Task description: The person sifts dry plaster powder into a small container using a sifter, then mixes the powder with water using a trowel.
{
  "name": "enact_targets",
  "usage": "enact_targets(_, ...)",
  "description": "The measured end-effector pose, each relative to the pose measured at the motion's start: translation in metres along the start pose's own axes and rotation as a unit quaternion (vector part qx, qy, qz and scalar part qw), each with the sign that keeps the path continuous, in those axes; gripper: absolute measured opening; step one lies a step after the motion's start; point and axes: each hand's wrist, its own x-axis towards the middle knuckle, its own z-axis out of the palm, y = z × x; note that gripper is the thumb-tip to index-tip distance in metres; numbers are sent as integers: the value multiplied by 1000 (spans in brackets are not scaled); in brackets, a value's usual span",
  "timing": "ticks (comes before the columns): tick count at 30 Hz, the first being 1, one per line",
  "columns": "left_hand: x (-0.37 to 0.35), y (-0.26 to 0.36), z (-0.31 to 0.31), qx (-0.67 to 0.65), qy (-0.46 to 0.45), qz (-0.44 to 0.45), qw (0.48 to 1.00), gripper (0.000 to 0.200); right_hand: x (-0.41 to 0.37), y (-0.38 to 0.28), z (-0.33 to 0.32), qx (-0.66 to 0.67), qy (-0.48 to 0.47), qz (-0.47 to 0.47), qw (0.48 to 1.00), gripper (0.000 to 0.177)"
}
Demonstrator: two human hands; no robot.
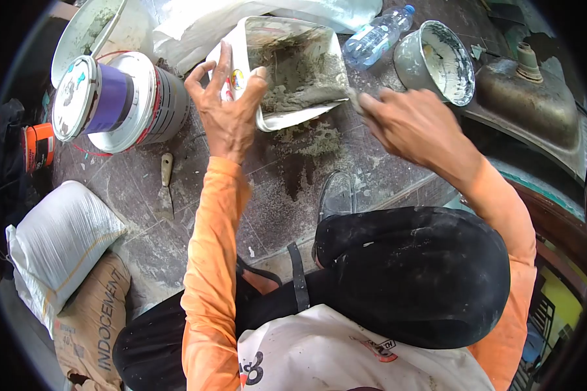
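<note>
A white square-mouthed tub [339,65] leans toward me, its inside coated with wet grey mortar [293,68]. My left hand [228,98] grips its left side, thumb by the rim and fingers spread along the outer wall. At the tub's right edge, my right hand [414,124] is closed around a mortar-coated tool [355,100]; only a short grey end pokes out past the fingers, and the palm hides the rest. Wet grey splashes mark the floor below the tub.
Left of the tub stand a lidded pail [166,107], a purple-banded can [111,98] and a larger white bucket [62,49]. A putty knife [167,173] lies nearby, with a white sack [68,234] and cement bag [91,313]. To the right are a bottle [378,39], metal pot [407,62] and sink [528,98].
</note>
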Motion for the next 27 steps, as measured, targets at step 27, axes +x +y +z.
enact_targets(27, -14, 1, 10, -13, 11, 9, 1000, 78, -9, -5, -36, -22, 28, -34, 999, 14)
